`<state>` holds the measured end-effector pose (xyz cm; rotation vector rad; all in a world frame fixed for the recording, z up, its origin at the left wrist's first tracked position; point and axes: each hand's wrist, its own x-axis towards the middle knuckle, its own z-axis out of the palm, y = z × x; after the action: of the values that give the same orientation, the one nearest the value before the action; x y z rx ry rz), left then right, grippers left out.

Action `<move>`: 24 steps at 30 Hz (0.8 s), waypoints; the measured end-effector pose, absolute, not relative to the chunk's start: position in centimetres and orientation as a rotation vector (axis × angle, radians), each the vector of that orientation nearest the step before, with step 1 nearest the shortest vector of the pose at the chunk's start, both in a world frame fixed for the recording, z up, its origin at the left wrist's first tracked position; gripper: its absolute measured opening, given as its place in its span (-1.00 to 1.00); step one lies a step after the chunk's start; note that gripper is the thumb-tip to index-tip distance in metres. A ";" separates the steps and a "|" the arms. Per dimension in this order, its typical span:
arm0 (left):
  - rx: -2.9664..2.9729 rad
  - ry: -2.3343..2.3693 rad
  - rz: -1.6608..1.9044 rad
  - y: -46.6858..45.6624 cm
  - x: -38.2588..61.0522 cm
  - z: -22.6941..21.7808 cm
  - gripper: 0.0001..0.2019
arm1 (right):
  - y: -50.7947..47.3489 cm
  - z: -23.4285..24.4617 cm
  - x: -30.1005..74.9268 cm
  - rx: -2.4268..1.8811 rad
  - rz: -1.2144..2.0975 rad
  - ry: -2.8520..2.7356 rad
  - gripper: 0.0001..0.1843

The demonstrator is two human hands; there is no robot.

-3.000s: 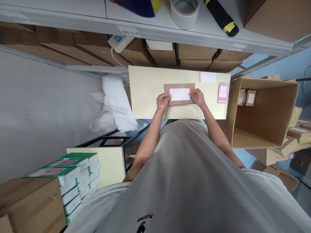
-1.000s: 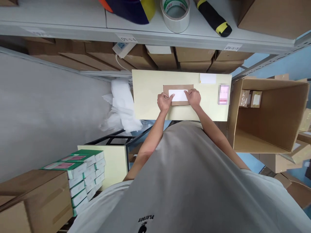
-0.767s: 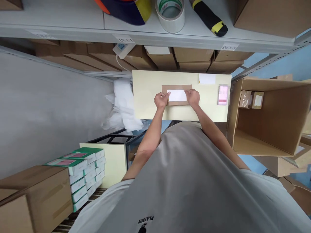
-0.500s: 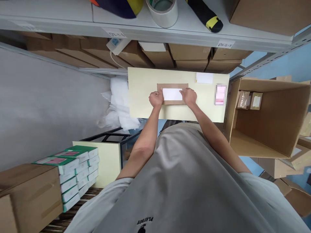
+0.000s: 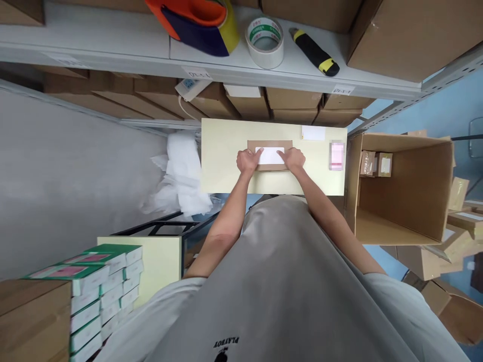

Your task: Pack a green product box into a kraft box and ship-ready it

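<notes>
A small brown cardboard box [image 5: 269,144] lies on the pale yellow tabletop [image 5: 224,173], with a white label [image 5: 269,156] on its upper face. My left hand [image 5: 247,161] grips the box's left end, its thumb resting on the label's left edge. At the opposite end, my right hand [image 5: 295,159] is closed around the box, and its thumb presses the label's right part. The fingers of both hands are curled and partly hidden from above. To the right of my right hand lie a pink-and-white pack [image 5: 336,155] and a stack of white labels or paper [image 5: 313,132].
Beyond the table, a shelf [image 5: 128,65] carries a tape dispenser [image 5: 204,30], a tape roll [image 5: 264,42] and a utility knife [image 5: 315,53]. A large open carton [image 5: 400,201] with small boxes stands right. White packing wrap [image 5: 184,173] hangs left; green-and-white boxes [image 5: 90,271] are stacked lower left.
My thumbs have shifted inward over the label, the left one most clearly. The head view has tilted, showing more of the upper shelf. Both hands stay at the box.
</notes>
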<state>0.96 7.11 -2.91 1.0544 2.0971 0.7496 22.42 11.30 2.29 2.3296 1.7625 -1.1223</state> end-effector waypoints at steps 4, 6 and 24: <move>0.876 2.188 0.688 7.7 0.7 -2.6 -0.42 | 10.6 2.9 22.3 2.431 -1.197 1.682 -0.51; 0.896 2.162 0.722 7.4 0.7 -2.4 -0.43 | 10.2 3.2 22.8 2.408 -1.236 1.699 -0.58; 0.712 1.719 0.820 -2.6 -1.2 -1.9 -0.37 | -0.5 3.3 24.1 2.845 -1.818 1.241 -0.47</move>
<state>-1.20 -2.56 -1.92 0.7124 1.7192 0.8197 24.10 -0.54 3.31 2.8452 1.2406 -1.8183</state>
